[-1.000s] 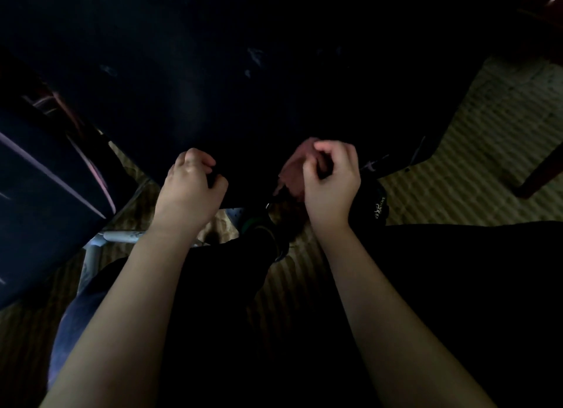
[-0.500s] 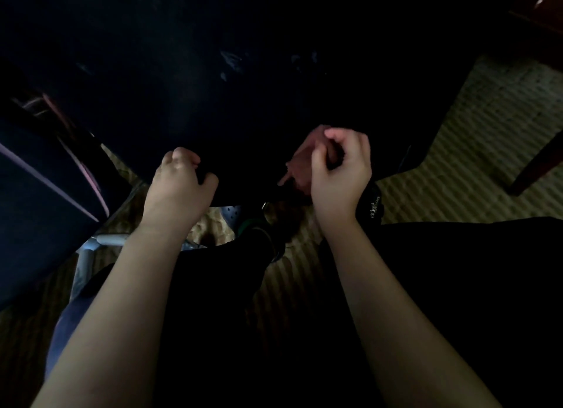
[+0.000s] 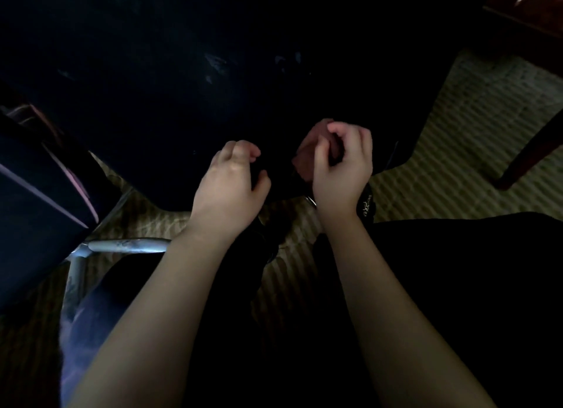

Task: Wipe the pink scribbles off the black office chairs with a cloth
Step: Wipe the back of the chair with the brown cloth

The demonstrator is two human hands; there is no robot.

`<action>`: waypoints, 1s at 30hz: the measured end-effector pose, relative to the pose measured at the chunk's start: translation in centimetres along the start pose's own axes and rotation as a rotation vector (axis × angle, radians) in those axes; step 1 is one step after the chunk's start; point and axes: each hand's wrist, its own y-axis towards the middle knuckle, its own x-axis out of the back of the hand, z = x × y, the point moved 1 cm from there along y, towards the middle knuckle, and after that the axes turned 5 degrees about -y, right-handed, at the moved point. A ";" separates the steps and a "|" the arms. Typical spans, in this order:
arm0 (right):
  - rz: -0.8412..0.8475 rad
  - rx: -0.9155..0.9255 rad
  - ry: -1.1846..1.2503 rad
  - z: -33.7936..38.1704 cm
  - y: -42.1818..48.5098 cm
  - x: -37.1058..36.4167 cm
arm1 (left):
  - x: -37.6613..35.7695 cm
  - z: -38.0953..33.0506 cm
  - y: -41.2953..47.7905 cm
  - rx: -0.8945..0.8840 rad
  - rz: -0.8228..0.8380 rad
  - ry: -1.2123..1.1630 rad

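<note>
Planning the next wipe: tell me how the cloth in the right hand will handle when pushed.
Likely floppy: the cloth is bunched inside the right hand, no stiff edge showing. Probably light, since curled fingers alone hold it. Pushed over the black seat it may crumple rather than slide flat.

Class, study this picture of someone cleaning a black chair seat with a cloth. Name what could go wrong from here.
1. The reddish-pink cloth is bunched small in the right hand, so little of it may meet the black chair seat; marks could smear rather than lift.
2. The scene is dim and the seat's pale smudges are faint, so spots may be missed.
3. The dark chair on the left bears pink lines that could be forgotten.
</note>
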 end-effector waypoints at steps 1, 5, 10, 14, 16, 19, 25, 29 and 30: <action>0.007 -0.031 -0.022 -1.1 -0.5 -0.1 | -0.2 -0.2 0.1 -0.005 0.005 -0.001; 0.088 -0.347 -0.155 -6.9 -4.3 0.1 | -1.2 -1.3 0.4 -0.032 0.034 -0.004; 0.023 -0.317 -0.156 -6.0 -2.1 0.6 | -2.5 -2.4 0.6 -0.046 0.075 0.006; -0.079 -0.127 -0.075 -2.8 1.8 0.9 | -3.1 -3.2 0.9 -0.055 0.090 0.003; -0.084 -0.135 -0.088 -3.6 1.7 1.0 | -3.5 -3.7 1.0 -0.052 0.102 0.007; -0.048 -0.356 -0.149 -7.4 -0.9 0.9 | -4.1 -4.1 1.3 -0.060 0.123 0.030; -0.066 -0.561 -0.185 -8.8 0.1 1.5 | -4.8 -4.1 1.6 -0.062 0.132 0.087; -0.171 -0.201 -0.130 -4.7 4.5 2.2 | -4.9 -4.2 1.9 -0.060 0.138 0.096; -0.182 -0.135 -0.115 -4.3 5.1 2.2 | -4.9 -4.2 2.0 -0.053 0.128 0.101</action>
